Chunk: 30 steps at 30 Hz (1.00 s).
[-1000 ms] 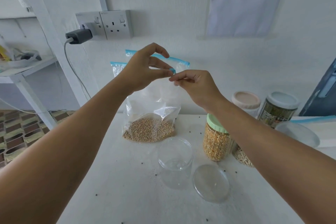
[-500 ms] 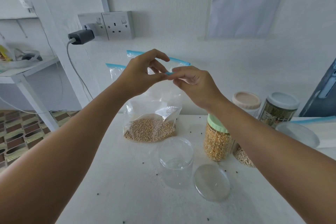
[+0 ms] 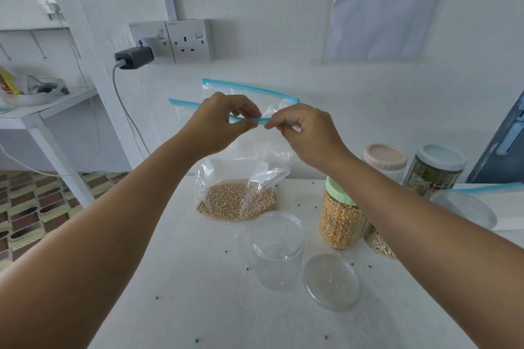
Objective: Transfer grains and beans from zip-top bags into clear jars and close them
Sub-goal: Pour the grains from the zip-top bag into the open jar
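Observation:
A clear zip-top bag [image 3: 241, 178] with pale round beans in its bottom stands upright on the white table [image 3: 198, 292], its blue zip strip up high. My left hand [image 3: 218, 125] and my right hand [image 3: 303, 133] each pinch the near blue strip, fingertips almost touching at its middle. In front of the bag stands an empty clear jar [image 3: 278, 252] without a lid. Its clear lid [image 3: 330, 282] lies flat on the table just to the jar's right.
A green-lidded jar of yellow corn [image 3: 338, 218] stands right of the bag, with a jar of pale seeds [image 3: 380, 244] partly hidden by my right arm. Two more lidded jars [image 3: 436, 170] and a white bowl [image 3: 465, 207] sit at the back right. Wall sockets with a charger [image 3: 133, 58] are upper left.
Both hands dropped slightly along the bag's top and drew together, then shifted their pinch on the blue strip. The bag's bottom stays on the table.

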Each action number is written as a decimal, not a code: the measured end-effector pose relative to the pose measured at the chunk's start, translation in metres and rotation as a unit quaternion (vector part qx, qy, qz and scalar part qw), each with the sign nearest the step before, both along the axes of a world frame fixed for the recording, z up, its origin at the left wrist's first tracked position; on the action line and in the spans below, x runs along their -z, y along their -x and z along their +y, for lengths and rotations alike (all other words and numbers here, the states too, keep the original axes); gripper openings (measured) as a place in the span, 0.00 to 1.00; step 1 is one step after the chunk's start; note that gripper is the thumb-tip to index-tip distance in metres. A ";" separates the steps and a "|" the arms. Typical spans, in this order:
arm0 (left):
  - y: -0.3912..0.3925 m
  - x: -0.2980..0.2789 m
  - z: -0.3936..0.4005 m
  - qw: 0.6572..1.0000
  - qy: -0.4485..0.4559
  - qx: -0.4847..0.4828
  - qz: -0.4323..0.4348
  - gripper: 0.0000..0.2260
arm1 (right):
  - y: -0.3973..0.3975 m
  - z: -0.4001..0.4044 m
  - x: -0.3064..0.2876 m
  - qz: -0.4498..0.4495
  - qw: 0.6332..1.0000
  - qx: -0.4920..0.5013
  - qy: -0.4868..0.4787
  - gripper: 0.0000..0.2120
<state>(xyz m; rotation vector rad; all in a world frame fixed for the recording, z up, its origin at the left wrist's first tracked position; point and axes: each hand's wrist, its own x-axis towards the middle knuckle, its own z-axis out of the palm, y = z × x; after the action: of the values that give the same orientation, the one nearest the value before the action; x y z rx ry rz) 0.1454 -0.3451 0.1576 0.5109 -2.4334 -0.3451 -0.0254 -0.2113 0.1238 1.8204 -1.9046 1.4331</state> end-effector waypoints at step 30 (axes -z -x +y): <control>-0.024 0.005 -0.029 0.992 0.116 -0.052 0.016 0.05 | -0.023 -0.008 -0.015 0.240 0.959 0.068 -0.131 0.13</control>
<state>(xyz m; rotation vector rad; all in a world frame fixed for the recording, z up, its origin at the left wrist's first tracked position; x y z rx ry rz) 0.1697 -0.3745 0.1531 0.5214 -2.3666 -0.0260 -0.0028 -0.2195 0.1391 1.8752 -1.9704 0.6358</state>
